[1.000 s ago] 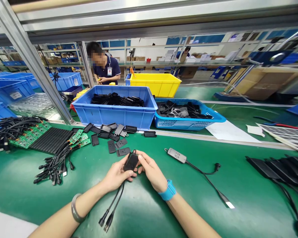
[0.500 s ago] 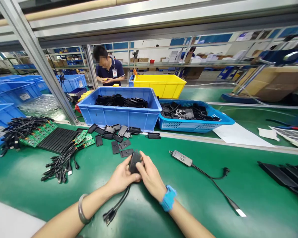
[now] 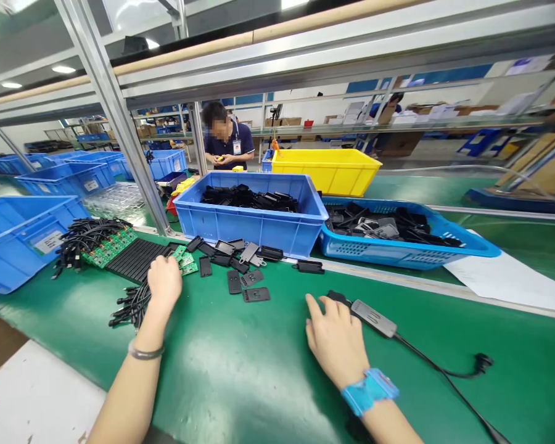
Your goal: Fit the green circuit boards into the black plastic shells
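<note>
My left hand (image 3: 164, 282) is over the heap of black cables (image 3: 134, 305), beside small green circuit boards (image 3: 187, 262). Its fingers curl down and closed, and what they grip, if anything, is hidden. My right hand (image 3: 337, 338) hovers low above the bench with fingers spread, holding nothing. Under it lies a black plastic case (image 3: 337, 298), mostly covered by the hand. Just to its right rests a grey cased unit (image 3: 374, 318) with a black cable. Loose black covers (image 3: 256, 294) are scattered between my hands.
A blue bin (image 3: 250, 225) and a blue basket (image 3: 379, 250), both full of black parts, stand behind. Farther back is a yellow bin (image 3: 326, 169). A metal post (image 3: 134, 135) rises at left. Across the bench, a co-worker (image 3: 229, 139) handles something yellow.
The black case has left both hands and lies beside the grey unit. My left hand moved left to the cables and boards; my right moved right and opened. The view shifted.
</note>
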Available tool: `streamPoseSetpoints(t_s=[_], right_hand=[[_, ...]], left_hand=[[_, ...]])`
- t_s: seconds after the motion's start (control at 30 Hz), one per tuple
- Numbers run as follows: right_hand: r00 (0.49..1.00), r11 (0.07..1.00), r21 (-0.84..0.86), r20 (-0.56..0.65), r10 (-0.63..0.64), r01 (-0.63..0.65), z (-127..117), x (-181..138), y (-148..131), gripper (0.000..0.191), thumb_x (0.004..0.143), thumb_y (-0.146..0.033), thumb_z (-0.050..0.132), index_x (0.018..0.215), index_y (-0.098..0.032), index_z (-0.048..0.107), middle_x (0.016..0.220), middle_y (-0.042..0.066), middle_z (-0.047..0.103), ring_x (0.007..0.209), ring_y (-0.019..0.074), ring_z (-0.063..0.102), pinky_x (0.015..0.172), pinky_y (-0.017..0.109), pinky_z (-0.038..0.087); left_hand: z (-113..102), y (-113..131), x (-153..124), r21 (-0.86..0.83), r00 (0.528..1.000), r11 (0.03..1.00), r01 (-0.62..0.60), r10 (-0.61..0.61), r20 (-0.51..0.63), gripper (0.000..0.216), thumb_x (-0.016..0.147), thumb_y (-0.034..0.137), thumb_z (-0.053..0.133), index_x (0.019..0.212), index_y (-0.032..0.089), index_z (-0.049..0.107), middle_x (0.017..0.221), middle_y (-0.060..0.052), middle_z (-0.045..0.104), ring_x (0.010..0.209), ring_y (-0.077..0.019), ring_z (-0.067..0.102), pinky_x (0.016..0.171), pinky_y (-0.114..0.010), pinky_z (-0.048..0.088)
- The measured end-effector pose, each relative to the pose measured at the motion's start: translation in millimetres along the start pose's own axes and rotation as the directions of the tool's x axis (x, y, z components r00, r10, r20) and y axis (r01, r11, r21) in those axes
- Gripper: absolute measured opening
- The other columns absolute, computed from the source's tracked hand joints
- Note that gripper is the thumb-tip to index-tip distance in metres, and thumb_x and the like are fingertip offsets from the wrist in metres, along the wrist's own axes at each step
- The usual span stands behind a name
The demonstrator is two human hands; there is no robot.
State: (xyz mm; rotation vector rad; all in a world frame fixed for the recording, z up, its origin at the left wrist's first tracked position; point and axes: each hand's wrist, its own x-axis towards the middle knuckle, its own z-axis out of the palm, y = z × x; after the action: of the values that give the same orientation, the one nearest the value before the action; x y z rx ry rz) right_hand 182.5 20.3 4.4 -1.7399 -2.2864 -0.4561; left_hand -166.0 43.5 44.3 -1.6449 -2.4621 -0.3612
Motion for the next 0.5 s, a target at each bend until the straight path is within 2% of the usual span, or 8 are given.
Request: streamPoseSetpoints(t_s=[0.13,0.2,0.23,0.27,0.33,0.37,0.43,0.5], right_hand=[[0.998,0.936,0.35,0.024,-0.051,0.039,-2,-3,-15,0.032,0.086,-0.019,0.048,0.113,-0.018,0.065,0.108,0.015,0.064,0.099,0.0313,0.056,0.076,0.043,0.047],[0.992,0.796,0.606,0.108,-0.072,-0.008,-8,-2,-22,0.029,0.087,-0.022,0.049,0.108,-0.021,0.068,0.105,0.012,0.066,0.095,0.0278,0.059,0.08,0.042,0.047],[0.979,0.682,0.729,0.175,-0.104,-0.057,-11,-2,-25,0.027,0.088,-0.025,0.049,0.106,-0.021,0.069,0.103,0.011,0.067,0.091,0.0259,0.06,0.08,0.04,0.048],[0.957,0.545,0.829,0.246,-0.154,-0.125,-15,-2,-30,0.027,0.089,-0.028,0.049,0.105,-0.021,0.069,0.101,0.01,0.068,0.088,0.0243,0.062,0.079,0.039,0.049],[0.891,0.256,0.926,0.348,-0.29,-0.279,-23,-3,-39,0.028,0.089,-0.036,0.051,0.102,-0.02,0.07,0.099,0.009,0.07,0.087,0.0232,0.064,0.077,0.037,0.051],[0.857,0.128,0.931,0.365,-0.363,-0.342,-26,-4,-45,0.03,0.089,-0.04,0.054,0.101,-0.02,0.071,0.103,0.01,0.069,0.092,0.0238,0.064,0.079,0.037,0.051],[0.809,-0.083,0.906,0.325,-0.49,-0.414,-29,-6,-56,0.035,0.085,-0.047,0.06,0.105,-0.021,0.071,0.125,0.011,0.062,0.112,0.0262,0.059,0.091,0.039,0.048],[0.794,-0.255,0.852,0.263,-0.548,-0.458,-29,-9,-64,0.046,0.08,-0.052,0.066,0.119,-0.026,0.066,0.144,0.01,0.046,0.128,0.0267,0.047,0.101,0.041,0.041]], left_hand=[[-7,-20,6,0.012,0.994,0.995,0.094,-0.094,-0.056,0.026,0.09,0.022,0.037,0.094,0.01,0.06,0.092,-0.021,0.062,0.088,-0.0341,0.062,0.073,-0.044,0.048],[-11,-18,7,-0.132,0.986,0.987,0.088,-0.105,-0.129,0.025,0.092,0.027,0.037,0.096,0.014,0.058,0.09,-0.014,0.065,0.082,-0.0273,0.064,0.074,-0.039,0.048],[-13,-14,6,-0.283,0.984,0.958,0.057,-0.102,-0.149,0.022,0.09,0.03,0.041,0.094,0.016,0.058,0.087,-0.011,0.065,0.078,-0.0237,0.064,0.073,-0.036,0.048],[-15,-9,4,-0.471,0.986,0.882,0.014,-0.09,-0.139,0.02,0.088,0.034,0.047,0.091,0.017,0.058,0.082,-0.007,0.065,0.073,-0.0205,0.064,0.071,-0.033,0.049],[-17,9,-3,-0.809,1.0,0.587,-0.018,0.004,-0.019,0.022,0.079,0.038,0.06,0.085,0.017,0.057,0.07,-0.002,0.063,0.061,-0.0158,0.061,0.064,-0.028,0.049],[-16,19,-9,-0.899,0.993,0.438,0.025,0.091,0.072,0.025,0.075,0.04,0.064,0.084,0.017,0.057,0.065,0.0,0.061,0.057,-0.0142,0.06,0.06,-0.026,0.048],[-13,41,-23,-0.951,0.926,0.254,0.175,0.286,0.247,0.03,0.071,0.041,0.07,0.082,0.016,0.057,0.061,0.001,0.059,0.054,-0.0128,0.059,0.054,-0.023,0.046],[-8,59,-36,-0.934,0.815,0.216,0.286,0.458,0.356,0.031,0.073,0.042,0.069,0.085,0.015,0.058,0.069,-0.002,0.064,0.06,-0.0146,0.063,0.055,-0.023,0.047]])
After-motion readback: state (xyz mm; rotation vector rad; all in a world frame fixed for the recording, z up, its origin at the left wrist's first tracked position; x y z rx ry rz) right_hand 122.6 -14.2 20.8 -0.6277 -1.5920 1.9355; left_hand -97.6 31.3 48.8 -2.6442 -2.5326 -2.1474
